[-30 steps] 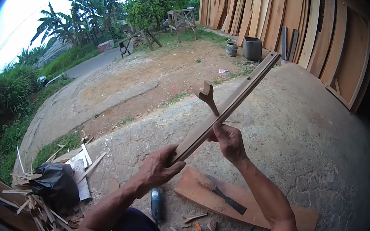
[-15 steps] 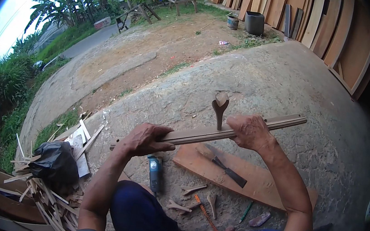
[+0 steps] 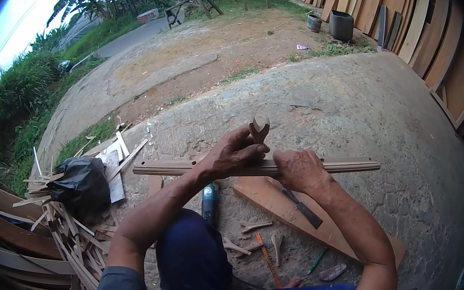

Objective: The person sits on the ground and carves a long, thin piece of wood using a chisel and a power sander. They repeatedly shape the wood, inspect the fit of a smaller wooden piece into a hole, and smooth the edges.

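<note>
A long grooved wooden rail [image 3: 350, 165] with dark holes along its top lies crosswise in front of me, above the ground. My right hand [image 3: 302, 171] is closed around it just right of the middle. Standing up from the rail is a Y-shaped wooden piece [image 3: 258, 131] with a forked top. My left hand [image 3: 235, 154] is closed round its stem, fingers behind and thumb in front, and hides where the stem meets the rail.
Below the rail lie a wooden board [image 3: 347, 238] with a chisel [image 3: 303, 209] on it, a blue power tool [image 3: 209, 202], several forked wooden pieces [image 3: 255, 225], an orange ruler [image 3: 269, 261] and a green pencil [image 3: 318, 260]. Wood scraps and a black plastic bag [image 3: 82, 182] lie left.
My left hand has moved right, from the rail's left part to the upright forked piece, and closed on its stem. My right hand still holds the rail. The view has shifted slightly.
</note>
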Motion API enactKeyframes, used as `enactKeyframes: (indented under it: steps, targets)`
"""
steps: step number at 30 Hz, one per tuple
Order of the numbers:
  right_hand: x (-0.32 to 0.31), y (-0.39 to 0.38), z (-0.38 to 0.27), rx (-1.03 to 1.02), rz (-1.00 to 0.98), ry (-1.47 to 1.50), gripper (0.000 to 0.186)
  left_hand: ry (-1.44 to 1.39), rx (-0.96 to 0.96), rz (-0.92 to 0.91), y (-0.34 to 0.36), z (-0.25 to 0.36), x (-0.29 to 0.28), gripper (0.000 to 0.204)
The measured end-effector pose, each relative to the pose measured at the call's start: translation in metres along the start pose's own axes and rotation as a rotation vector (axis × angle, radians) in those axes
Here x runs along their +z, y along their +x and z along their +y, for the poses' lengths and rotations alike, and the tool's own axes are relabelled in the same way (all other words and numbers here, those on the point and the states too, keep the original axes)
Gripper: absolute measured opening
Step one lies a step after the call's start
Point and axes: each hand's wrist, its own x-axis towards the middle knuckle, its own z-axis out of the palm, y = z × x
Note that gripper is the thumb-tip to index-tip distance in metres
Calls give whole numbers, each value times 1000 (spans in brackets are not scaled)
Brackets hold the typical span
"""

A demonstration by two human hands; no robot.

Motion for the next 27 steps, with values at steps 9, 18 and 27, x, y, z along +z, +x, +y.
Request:
enactKeyframes:
  steps: [9, 18, 27]
  targets:
    - [16, 2, 1, 33, 119, 16, 17, 146, -3, 76, 6, -5, 3, 18]
    - [21, 4, 6, 13, 150, 10, 17, 121, 13, 38, 10, -7, 0, 18]
    - [-3, 5, 9, 34, -10, -87, 26, 427, 243, 192, 4, -1, -2, 24]
